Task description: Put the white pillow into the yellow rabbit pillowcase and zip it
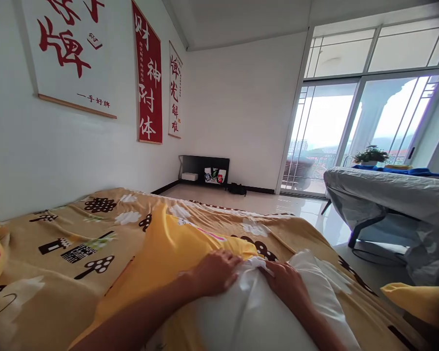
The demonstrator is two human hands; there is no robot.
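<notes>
White pillow [252, 312], 5-6 o'clock. R hand [287, 282]: fingers look closed on its bunched top edge. L hand [216, 273]: fingers half-curled at pillow/cloth border, can't tell if gripping. Prob. best: hands lvl, edge bunched small, no yanking; keep yellow cloth [142, 273], 7-8 o'clock, smooth w/o snagging patterned bedsheet [122, 207], 8-9 o'clock.

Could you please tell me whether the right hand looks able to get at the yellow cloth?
Most likely yes: the yellow cloth lies just beyond the right hand, with seemingly only a bunched bit of the white pillow between them.
</notes>
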